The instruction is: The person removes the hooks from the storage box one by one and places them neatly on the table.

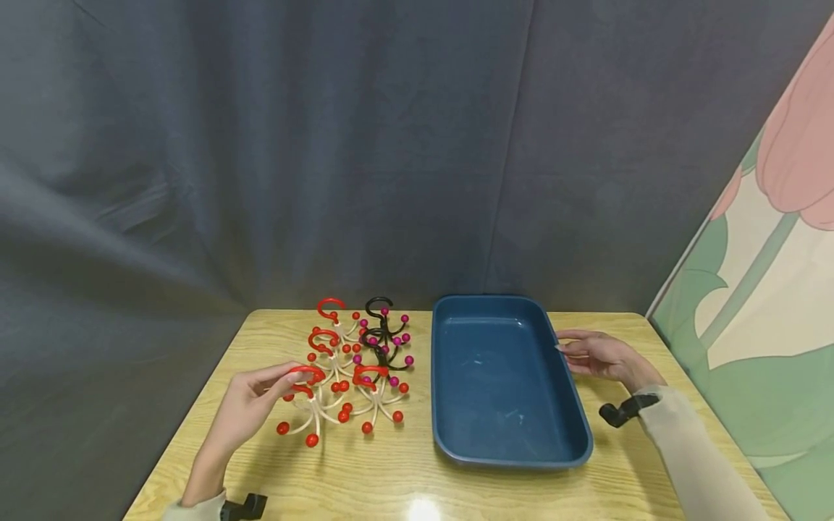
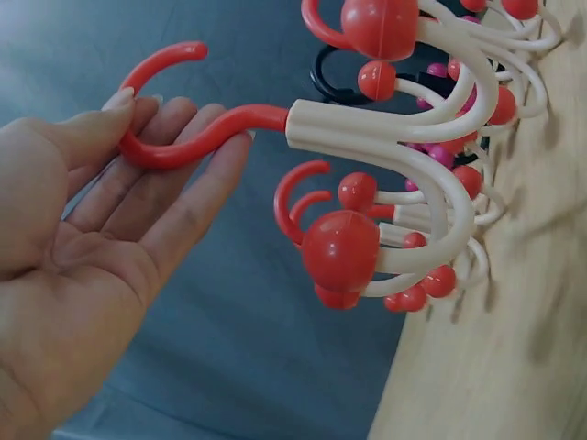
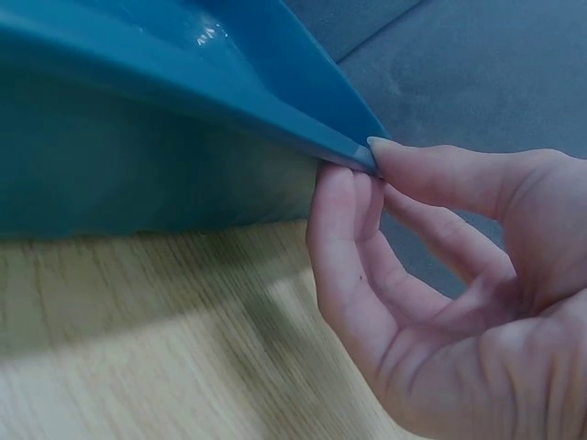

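At the left of the table my left hand (image 1: 242,407) pinches the red hook of a hanger (image 2: 339,126) between thumb and fingers. That hanger has curved cream arms tipped with red balls, and its arms point down; I cannot tell whether they touch the table. Several hangers of the same kind stand close by, one of them a red-hooked hanger (image 1: 376,398) just to the right. Behind it are black hangers (image 1: 381,354) with magenta balls. On the right, my right hand (image 1: 602,357) pinches the side rim of a blue plastic tray (image 3: 229,105), thumb on top and fingers beneath.
The tray's inside (image 1: 504,391) shows bare blue plastic. A light wooden table (image 1: 365,477) bears everything, with a dark grey curtain (image 1: 391,181) along its back edge. To the right hangs a flower-patterned cloth (image 1: 769,289).
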